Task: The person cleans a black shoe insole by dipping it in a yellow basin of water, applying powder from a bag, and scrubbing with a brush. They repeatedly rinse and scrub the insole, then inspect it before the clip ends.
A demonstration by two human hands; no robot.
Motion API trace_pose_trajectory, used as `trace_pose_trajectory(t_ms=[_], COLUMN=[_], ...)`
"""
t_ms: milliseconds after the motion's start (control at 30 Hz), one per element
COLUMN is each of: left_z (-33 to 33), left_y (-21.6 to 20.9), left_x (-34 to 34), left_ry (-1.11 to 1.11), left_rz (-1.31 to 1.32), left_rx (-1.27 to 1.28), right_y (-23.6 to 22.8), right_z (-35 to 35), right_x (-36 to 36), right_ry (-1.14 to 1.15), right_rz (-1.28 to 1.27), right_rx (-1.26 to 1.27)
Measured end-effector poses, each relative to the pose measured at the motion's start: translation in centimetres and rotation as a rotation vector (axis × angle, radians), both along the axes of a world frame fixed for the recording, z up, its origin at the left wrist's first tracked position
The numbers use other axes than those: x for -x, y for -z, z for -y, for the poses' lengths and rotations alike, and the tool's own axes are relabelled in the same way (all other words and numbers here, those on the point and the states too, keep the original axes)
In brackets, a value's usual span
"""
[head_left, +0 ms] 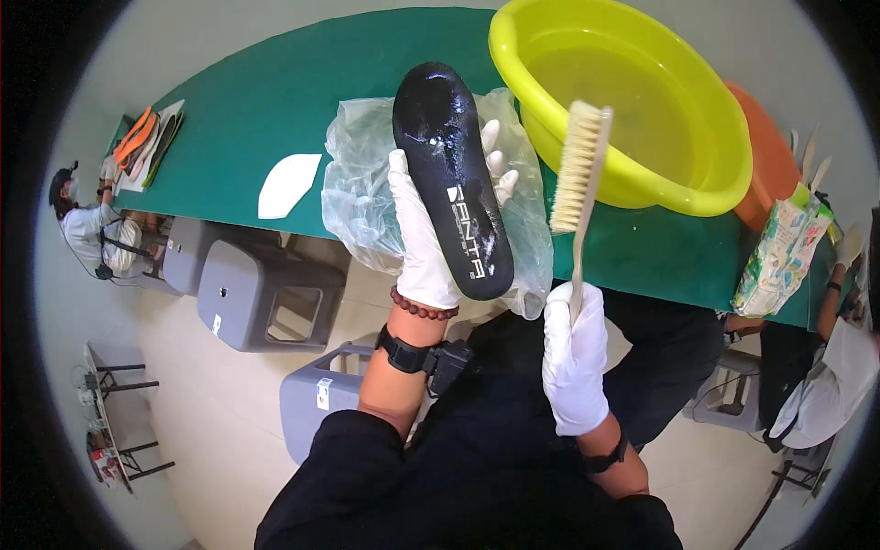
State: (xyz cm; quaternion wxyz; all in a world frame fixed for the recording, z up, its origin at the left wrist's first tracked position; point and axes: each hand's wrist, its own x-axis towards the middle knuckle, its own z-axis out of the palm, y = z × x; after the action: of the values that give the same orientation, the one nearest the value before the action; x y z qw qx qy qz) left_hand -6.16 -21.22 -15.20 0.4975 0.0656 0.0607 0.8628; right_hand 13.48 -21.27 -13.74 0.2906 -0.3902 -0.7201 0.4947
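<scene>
A black shoe insole [440,147], wet and shiny near its top end, lies along my left hand [423,243], which wears a white glove. My left fingers wrap round its edges from beneath, the tips showing on its right side. My right hand [575,362], gloved in white too, is closed round the pale handle of a scrubbing brush [583,170]. The brush stands upright with its cream bristles turned left toward the insole, apart from it. Under the insole a crumpled clear plastic bag [353,197] is spread on the green table [266,87].
A yellow basin [550,124] of cloudy water stands at the back right, an orange basin [756,137] behind it. Right of it is a pack of tissues [779,252]. A white paper piece [289,186] lies left. Grey stools [266,293] stand below; other people sit at both ends.
</scene>
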Motion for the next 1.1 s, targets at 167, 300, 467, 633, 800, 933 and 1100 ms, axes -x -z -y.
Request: trace_pose_trajectory(t_ms=[167, 300, 467, 633, 800, 933, 1100], left_z=[0.0, 0.2, 0.4, 0.2, -0.2, 0.0, -0.3], left_y=[0.1, 0.1, 0.3, 0.3, 0.4, 0.6, 0.9], left_x=[-0.5, -0.4, 0.3, 0.6, 0.7, 0.6, 0.0], left_ry=[-0.002, -0.035, -0.062, -0.071, -0.036, -0.086, -0.097], left_rz=[-0.019, -0.036, -0.011, 0.004, 0.017, -0.04, -0.041], left_rx=[0.005, 0.038, 0.031, -0.029, -0.074, -0.028, -0.006], right_y=[1.3, 1.5, 1.9, 2.8, 2.1, 1.9, 2.2], right_z=[-0.2, -0.1, 0.2, 0.0, 0.2, 0.3, 0.3], right_x=[2.0, 3.0, 3.5, 3.3, 3.9, 4.2, 3.8], right_ry=[-0.052, -0.055, -0.018, -0.033, 0.012, -0.002, 0.037], right_rz=[-0.177, -0.239, -0.3, -0.386, -0.467, -0.462, -0.397], right_rx=[0.158, 0.245, 0.222, 0.194, 0.28, 0.278, 0.173])
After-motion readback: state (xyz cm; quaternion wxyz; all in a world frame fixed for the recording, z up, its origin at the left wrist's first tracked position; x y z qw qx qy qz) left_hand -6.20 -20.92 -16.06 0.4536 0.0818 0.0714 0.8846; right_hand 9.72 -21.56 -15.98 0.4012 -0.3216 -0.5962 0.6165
